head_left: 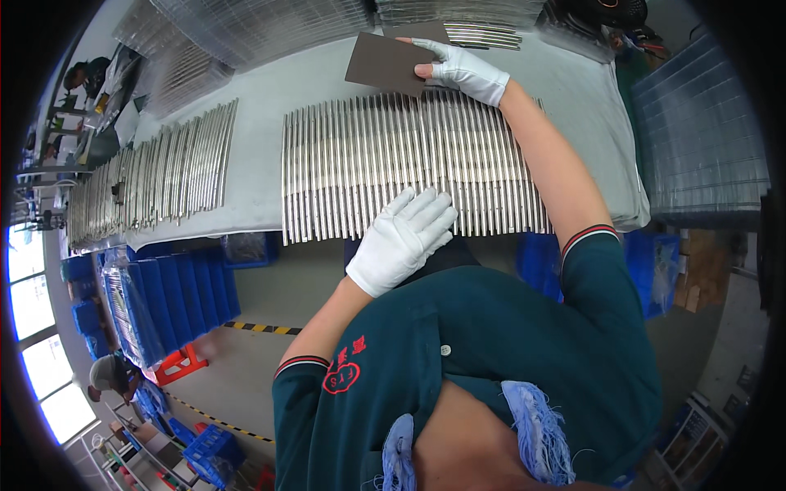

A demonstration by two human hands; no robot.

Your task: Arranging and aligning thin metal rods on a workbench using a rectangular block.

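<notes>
Left hand (403, 239): white glove, fingers spread wide and flat, palm down on the near end of a row of metal rods (409, 164); grips nothing.

Right hand (467, 69): white glove, arm stretched far forward, fingers and thumb pinched on the edge of a dark brown flat sheet (389, 61). The sheet sits tilted, just past the far ends of the rods, its lower corner over them; whether it touches them cannot be told.

Row of metal rods: long, thin, shiny, laid side by side in one tight band between the two hands, spanning from under the left hand to beneath the right.

Counter (254, 155): covered in pale grey cloth, carries the rods.

Second row of rods (155, 180): same kind, slightly bowed, well to the left of the left hand, apart from the first band.

Clear ribbed trays (262, 24): stacked beyond the right hand, at the far side of the counter.

Blue crates (180, 295): on the floor, below and left of the left hand.

Another person (110, 376): far lower left, crouched among crates.
</notes>
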